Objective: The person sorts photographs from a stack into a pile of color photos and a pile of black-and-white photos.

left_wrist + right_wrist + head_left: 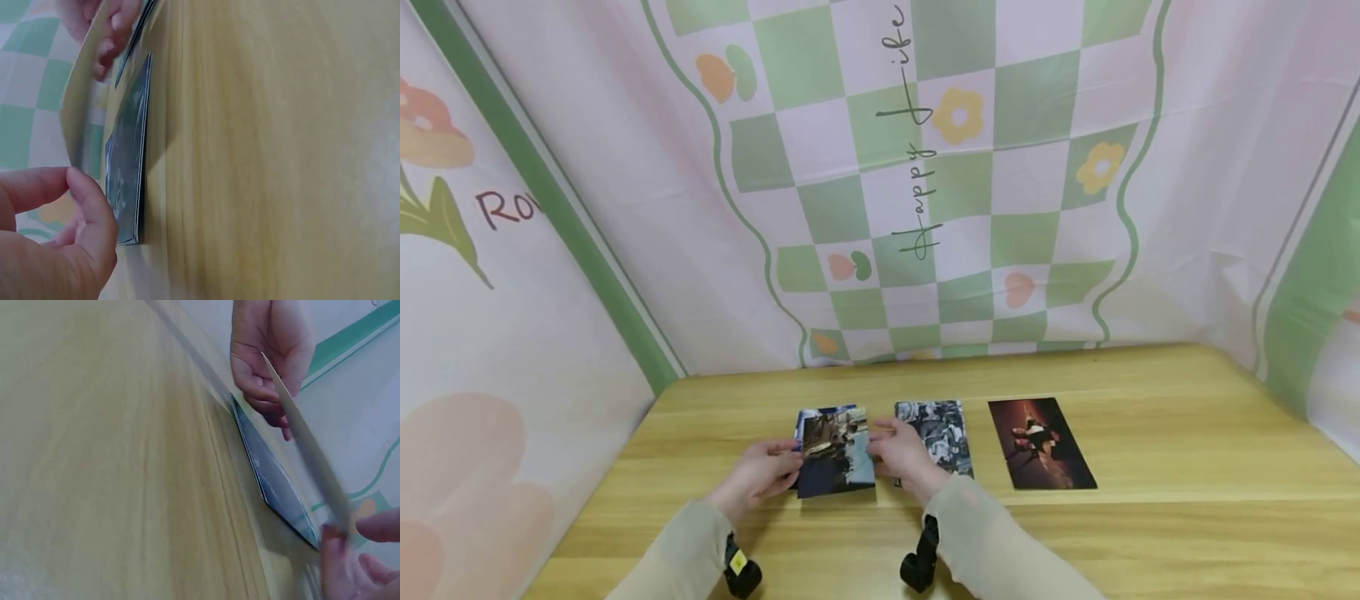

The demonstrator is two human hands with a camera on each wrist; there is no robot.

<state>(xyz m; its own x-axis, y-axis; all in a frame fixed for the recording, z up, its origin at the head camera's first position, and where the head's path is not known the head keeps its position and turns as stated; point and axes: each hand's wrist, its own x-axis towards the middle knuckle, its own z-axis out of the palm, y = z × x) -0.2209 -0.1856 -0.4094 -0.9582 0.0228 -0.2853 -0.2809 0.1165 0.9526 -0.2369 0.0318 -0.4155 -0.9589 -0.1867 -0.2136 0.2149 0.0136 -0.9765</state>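
Observation:
A photo card (835,454) with a brown and blue picture is held between both hands, raised and tilted above the table. My left hand (760,477) pinches its left edge between thumb and fingertip. At the opposite edge, my right hand (906,454) holds the card between its thumb and fingers. Below it lies a small stack of glossy cards (128,162), with a bluish one (802,414) peeking out behind in the head view. The wrist views show the held card's pale back (312,450). A grey patterned card (951,433) lies just right of my right hand, partly covered by it.
Farther right on the wooden table (1180,433) lies a dark reddish photo card (1042,443). A printed cloth (887,167) with green checks hangs behind the table's back edge, and another cloth (550,333) hangs at the left.

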